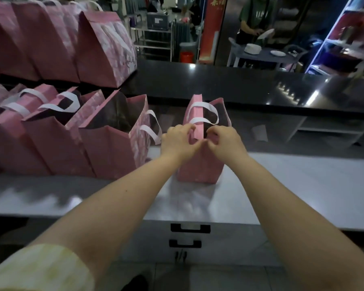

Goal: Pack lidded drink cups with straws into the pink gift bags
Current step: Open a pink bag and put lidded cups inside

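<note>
A pink gift bag with white handles stands upright on the steel counter in front of me. My left hand pinches the near rim of the bag on its left side. My right hand pinches the same rim on the right. Both hands have curled fingers on the paper edge and the bag's mouth is partly spread. The inside of the bag is dark; no cup or straw shows in it.
Several open pink bags stand in a row at my left on the counter. More closed pink bags sit on the black upper ledge. A person with a plate stands at a table far behind. Drawers are below the counter.
</note>
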Available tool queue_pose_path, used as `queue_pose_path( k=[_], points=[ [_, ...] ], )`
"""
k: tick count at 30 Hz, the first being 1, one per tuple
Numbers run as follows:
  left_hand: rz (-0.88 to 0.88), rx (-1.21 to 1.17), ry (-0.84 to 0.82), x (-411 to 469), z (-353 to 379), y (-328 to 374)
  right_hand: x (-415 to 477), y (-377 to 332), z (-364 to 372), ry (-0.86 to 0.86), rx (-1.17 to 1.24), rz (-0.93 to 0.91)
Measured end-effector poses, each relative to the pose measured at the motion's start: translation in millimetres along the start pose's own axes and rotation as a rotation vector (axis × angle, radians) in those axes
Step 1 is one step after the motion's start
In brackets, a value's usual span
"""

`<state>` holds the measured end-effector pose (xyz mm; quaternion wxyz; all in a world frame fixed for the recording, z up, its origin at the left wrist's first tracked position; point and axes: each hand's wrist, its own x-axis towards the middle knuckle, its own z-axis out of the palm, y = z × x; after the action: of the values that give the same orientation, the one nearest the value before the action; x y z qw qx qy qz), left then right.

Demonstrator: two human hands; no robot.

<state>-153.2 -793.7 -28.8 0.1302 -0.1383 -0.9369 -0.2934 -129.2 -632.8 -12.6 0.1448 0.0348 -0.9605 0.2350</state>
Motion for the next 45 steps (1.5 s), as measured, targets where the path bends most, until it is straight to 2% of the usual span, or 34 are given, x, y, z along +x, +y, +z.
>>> queue_pose_path(
  k=[3,7,10,17,21,23,26,28,32,35,41,43,45],
  points=[
    [0.034,-0.005,-0.009,-4.8,-0.1,-0.5,-10.9,5.9,-3.4,0.002,-0.041,-0.013],
    [0.059,-0.131,0.063,-3.1,1.7,-15.7,-27.6,1.0,-3.3,0.038,-0.008,0.006],
    [-0.014,-0.277,0.075,7.4,-1.0,-30.1,-37.5,-15.7,1.3,0.054,0.039,0.003],
    [-0.084,-0.411,0.097,20.3,-1.6,-41.1,-40.1,-53.7,14.5,-0.03,0.177,-0.01],
    [-0.119,-0.632,0.154,4.5,1.5,-41.1,-34.2,-40.9,-0.5,0.143,0.192,-0.068],
    [-0.1,-0.711,0.166,-11.5,8.4,-36.8,-28.8,-20.5,-11.3,0.216,0.12,0.008],
    [-0.083,-0.723,0.119,-33.5,23.8,-25.5,-24.4,8.8,-16.7,0.073,-0.16,0.141],
    [-0.084,-0.712,0.064,-44.0,34.5,-18.2,-23.6,18.9,-13.4,0.012,-0.304,0.129],
    [-0.122,-0.677,-0.029,-52.2,43.7,-13.6,-25.5,8.7,-4.3,0.162,-0.282,0.008],
    [-0.121,-0.682,0.004,-44.9,35.9,-21.1,-28.8,-3.7,1.4,0.227,-0.229,-0.055],
    [-0.211,-0.88,0.11,-43.8,17.0,-50.0,-51.5,-36.0,17.9,0.241,-0.092,-0.136],
    [-0.238,-0.92,0.125,-45.7,18.5,-58.2,-64.7,-28.0,17.8,0.36,-0.088,-0.125],
    [-0.274,-0.941,0.112,-46.8,22.6,-65.0,-81.1,-9.6,14.6,0.521,-0.04,0.012]
  ],
)
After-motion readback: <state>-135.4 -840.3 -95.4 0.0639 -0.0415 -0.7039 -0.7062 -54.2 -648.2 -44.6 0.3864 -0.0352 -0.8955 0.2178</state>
